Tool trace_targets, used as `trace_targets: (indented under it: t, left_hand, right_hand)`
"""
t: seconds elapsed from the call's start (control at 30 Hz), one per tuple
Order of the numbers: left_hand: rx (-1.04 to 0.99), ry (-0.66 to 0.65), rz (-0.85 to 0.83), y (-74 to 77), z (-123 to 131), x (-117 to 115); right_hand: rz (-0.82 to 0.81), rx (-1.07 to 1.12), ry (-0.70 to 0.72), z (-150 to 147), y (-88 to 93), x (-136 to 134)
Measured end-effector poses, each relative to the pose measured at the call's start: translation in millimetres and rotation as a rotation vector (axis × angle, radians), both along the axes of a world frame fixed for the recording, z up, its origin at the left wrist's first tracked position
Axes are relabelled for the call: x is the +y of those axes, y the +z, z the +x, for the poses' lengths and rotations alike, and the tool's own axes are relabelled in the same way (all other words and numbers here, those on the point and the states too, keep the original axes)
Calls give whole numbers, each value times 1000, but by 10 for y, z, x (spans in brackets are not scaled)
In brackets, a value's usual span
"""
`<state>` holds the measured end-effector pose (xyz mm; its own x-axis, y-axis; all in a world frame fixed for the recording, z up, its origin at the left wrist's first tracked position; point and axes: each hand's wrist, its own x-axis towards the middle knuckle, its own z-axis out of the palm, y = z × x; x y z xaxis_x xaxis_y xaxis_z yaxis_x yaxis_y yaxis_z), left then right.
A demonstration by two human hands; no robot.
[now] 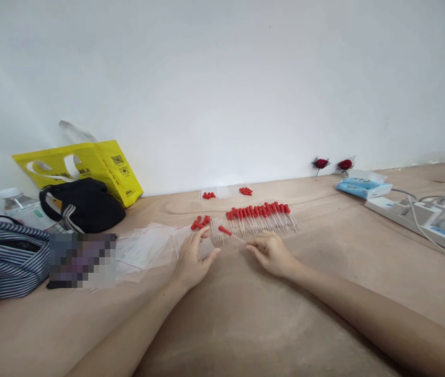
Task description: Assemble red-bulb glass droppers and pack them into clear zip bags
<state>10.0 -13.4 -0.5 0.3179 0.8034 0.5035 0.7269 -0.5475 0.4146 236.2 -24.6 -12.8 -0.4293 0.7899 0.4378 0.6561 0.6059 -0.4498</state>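
Red at one end: pinching capped stick [226, 231] in right hand [268, 253], near capped row [259, 213] | holding left hand [194, 262] half-open beside bare sticks [217, 231] | apparently fitting caps [196, 225] | likely calls next for aligning with row

I see yellow bag [118, 167], black pouch [92, 204] at nine o'clock; blue packet [359, 186], white power strip [434, 232] at three o'clock.
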Motion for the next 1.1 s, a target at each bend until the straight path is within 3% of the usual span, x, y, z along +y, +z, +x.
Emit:
trace_targets:
  t: [0.13,0.33,0.77,1.1]
  left_hand:
    - [3,229,-86,-77,-144,139]
    - [11,317,-141,-108,-227,208]
    - [83,294,-174,-115,-222,208]
    - [128,294,-195,-123,-230,211]
  right_hand:
    - [-57,164,-291,-160,-51,324]
    - [-114,82,-575,-458,1,594]
    - [-195,-10,-628,-684,4,682]
    - [-184,-11,-632,-448,-1,658]
